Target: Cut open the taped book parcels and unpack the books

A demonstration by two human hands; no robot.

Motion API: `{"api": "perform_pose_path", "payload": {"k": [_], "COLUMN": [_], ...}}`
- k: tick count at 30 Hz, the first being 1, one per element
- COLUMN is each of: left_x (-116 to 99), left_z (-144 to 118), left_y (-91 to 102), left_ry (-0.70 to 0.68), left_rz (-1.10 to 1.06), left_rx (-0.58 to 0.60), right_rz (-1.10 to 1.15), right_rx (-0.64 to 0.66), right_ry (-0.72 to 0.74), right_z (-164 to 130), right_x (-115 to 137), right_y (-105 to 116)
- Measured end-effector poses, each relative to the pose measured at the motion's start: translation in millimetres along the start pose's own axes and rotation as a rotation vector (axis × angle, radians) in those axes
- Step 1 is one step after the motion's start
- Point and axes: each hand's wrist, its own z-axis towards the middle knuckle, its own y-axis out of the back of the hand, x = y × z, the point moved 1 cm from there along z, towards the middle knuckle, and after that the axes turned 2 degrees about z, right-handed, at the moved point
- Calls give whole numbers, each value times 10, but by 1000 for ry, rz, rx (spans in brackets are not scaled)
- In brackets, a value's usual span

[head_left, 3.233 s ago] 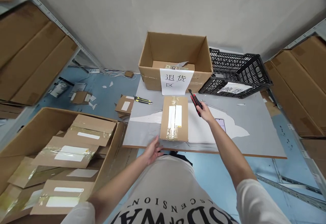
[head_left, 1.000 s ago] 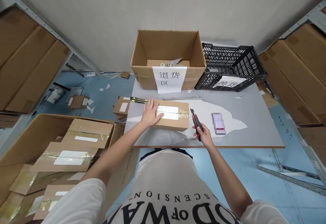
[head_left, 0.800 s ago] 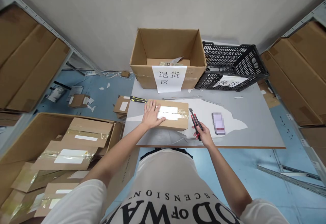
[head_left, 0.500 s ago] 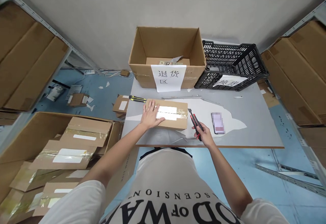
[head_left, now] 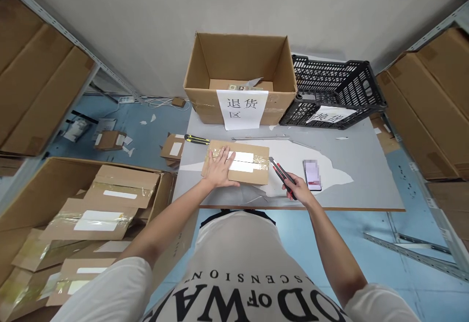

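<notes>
Flatly, left hand [head_left: 219, 169] presses taped cardboard box [head_left: 252, 162].

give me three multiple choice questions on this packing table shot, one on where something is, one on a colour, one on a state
1. Where does the phone lie?
A. on the table, right of the right hand
B. inside the black crate
C. on top of the taped parcel

2. What colour is the cutter in the right hand?
A. yellow and black
B. red and black
C. blue

3. How is the parcel under the left hand?
A. cut open, flaps up
B. crushed flat
C. closed, sealed with clear tape

Answers:
1. A: the phone rests on the table just beyond the right hand.
2. B: the red and black cutter is gripped there; the yellow and black cutter lies at the table's left edge.
3. C: the taped parcel has its flaps shut, with shiny tape and a white label across its top.
</notes>
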Motion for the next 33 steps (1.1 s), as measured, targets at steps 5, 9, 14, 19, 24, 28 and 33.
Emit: {"api": "perform_pose_path", "payload": {"k": [5,9,14,19,24,28,33], "left_x": [-25,-34,-42,-45,-37,-33,-34], "left_z": [-31,-49,-49,-46,-48,-47,-48], "left_y": [-35,-16,1,-12,-33,-41,-31], "left_ry": [29,36,47,50,47,44,46], "left_rz": [-19,-23,-13,-11,-14,-10,2], "left_rx": [-10,22,33,40,40,31,28], "right_rz": [-68,-94,-126,-148,-170,-160,-95], "right_rx": [61,69,62,31,35,78,59], "right_ry": [-25,-12,-19,-54,-27,-31,-49], "right_z": [-32,-80,-153,-233,-320,-465,-561], "right_x": [53,59,25,-32,-63,-149,-311], "right_y": [97,125,96,29,-14,-119,-254]}}
